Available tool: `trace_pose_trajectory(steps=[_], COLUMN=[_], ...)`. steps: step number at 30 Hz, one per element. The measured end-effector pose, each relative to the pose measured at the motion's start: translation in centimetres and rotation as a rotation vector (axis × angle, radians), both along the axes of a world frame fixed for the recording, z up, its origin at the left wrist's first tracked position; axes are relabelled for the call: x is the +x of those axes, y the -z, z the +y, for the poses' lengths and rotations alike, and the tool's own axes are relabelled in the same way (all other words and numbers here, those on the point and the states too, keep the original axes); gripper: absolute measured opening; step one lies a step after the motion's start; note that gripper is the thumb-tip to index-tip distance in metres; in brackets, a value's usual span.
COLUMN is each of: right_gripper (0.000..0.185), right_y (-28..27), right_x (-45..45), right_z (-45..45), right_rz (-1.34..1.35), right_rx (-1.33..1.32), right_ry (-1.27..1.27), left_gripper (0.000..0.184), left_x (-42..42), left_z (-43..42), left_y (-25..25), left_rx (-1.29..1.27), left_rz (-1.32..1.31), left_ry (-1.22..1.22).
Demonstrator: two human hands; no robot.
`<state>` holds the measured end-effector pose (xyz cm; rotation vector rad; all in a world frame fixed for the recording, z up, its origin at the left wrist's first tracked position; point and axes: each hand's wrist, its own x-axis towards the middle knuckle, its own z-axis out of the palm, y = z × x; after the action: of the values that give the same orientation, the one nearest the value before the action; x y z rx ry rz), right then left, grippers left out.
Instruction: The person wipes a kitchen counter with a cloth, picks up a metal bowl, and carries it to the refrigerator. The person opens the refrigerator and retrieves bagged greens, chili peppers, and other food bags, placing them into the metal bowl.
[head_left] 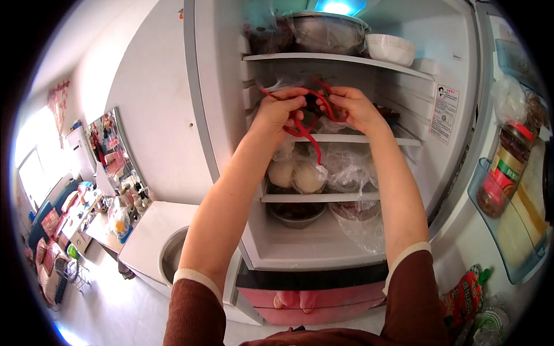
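Both arms reach into the open refrigerator, in front of its middle shelf (398, 140). My left hand (279, 113) is closed on long, thin red chili peppers (315, 145); one curved tip hangs below the fingers. On the other side my right hand (351, 108) pinches a red chili pepper (330, 107) between thumb and fingers. Green stems show near the fingertips. Behind the hands lies a clear plastic bag, partly hidden, with dark contents I cannot make out.
Above stand a covered metal basin (329, 33) and a white bowl (390, 49). Below are bagged pale round items (309, 176), crumpled plastic (349, 167) and a dark bowl (297, 213). The open door at right holds a red-capped jar (505, 167). A white counter (156, 228) stands left.
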<state>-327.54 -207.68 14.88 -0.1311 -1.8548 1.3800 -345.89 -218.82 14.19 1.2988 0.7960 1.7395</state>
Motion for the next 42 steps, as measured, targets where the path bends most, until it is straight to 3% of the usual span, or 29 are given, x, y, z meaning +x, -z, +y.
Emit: trace_pose_trajectory(steps=[3,8,10,11,13,19,25,28,32,34,37,42], right_gripper=[0.026,0.022,0.021,0.021,0.021,0.021,0.02,0.02,0.018,0.019,0.02,0.016], right_y=[0.1,0.3,0.0,-0.3,-1.1,-0.9,-1.6,-1.7,-1.2,-1.1,-1.2,-1.5], right_x=[-0.6,-1.7,-1.7,-1.6,-1.3,-1.9,-1.9,-2.0,-1.9,-1.9,-1.6,-1.6], right_z=[0.0,-0.8,-0.9,-0.9,-1.5,-1.8,-0.9,-0.9,-0.1,0.5,1.0,3.2], right_rz=[0.019,0.031,-0.125,-0.123,-0.251,-0.037,0.131,0.165,0.128,-0.002,-0.115,-0.272], right_rx=[0.008,0.077,0.396,0.395,0.582,0.519,0.19,0.086,0.099,0.228,0.273,0.476], right_ry=[0.065,0.155,0.294,0.297,0.548,0.553,0.438,0.421,0.353,0.318,0.346,0.448], left_gripper=[0.03,0.026,0.023,0.019,0.015,0.01,0.01,0.011,0.013,0.013,0.014,0.014], left_x=[1.6,2.0,2.1,2.1,2.2,1.2,0.7,0.0,0.1,0.3,0.1,-0.3], left_z=[0.1,2.4,3.3,3.8,3.9,3.8,2.8,2.7,1.9,1.2,-0.5,-3.5], left_y=[-0.8,-1.2,-1.2,-1.1,-1.1,-0.7,0.0,0.1,0.0,-0.6,-2.3,-4.3], left_rx=[0.005,0.042,0.022,0.06,0.097,0.083,-0.043,0.046,0.078,0.11,0.413,0.486], left_rz=[0.187,0.264,0.323,0.32,0.317,0.354,0.416,0.303,0.24,0.22,0.24,0.304], left_ry=[-0.08,-0.212,-0.234,-0.27,-0.305,-0.397,-0.294,-0.091,-0.052,-0.059,-0.183,-0.29])
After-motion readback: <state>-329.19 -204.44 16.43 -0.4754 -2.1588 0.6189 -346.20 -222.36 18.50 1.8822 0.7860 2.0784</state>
